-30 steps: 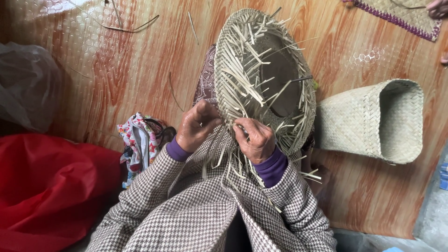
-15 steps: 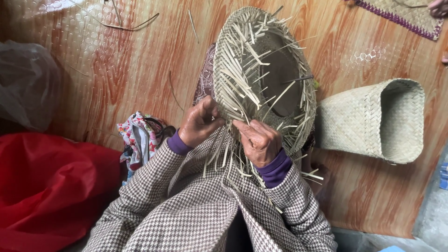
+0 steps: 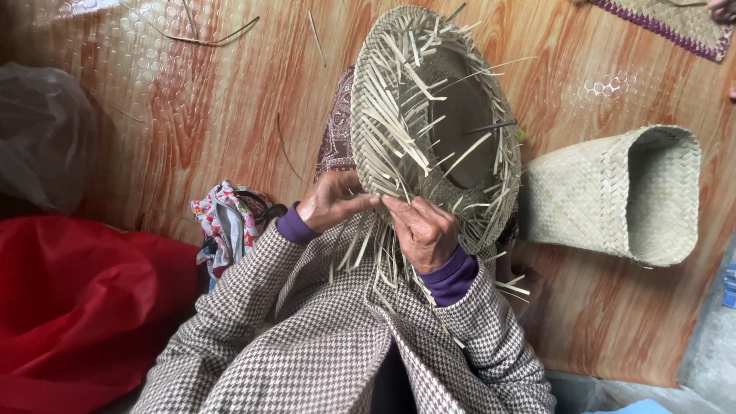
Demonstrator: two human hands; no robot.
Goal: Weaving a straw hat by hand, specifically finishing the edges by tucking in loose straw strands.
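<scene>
A grey translucent plastic bag (image 3: 42, 134) lies at the left edge; a red plastic bag (image 3: 77, 307) fills the lower left. No labels, signs or screens are visible.

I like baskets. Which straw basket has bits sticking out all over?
The basket in both hands, left and right. The finished basket lying on its side has neat, smooth edges.

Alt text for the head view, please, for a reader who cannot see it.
Seen from above, a person's left hand and right hand pinch loose strips at the near rim of a half-woven straw basket bristling with unwoven ends. A finished woven basket lies on its side to the right on the wood-patterned floor, and a red cloth lies at the left.
</scene>
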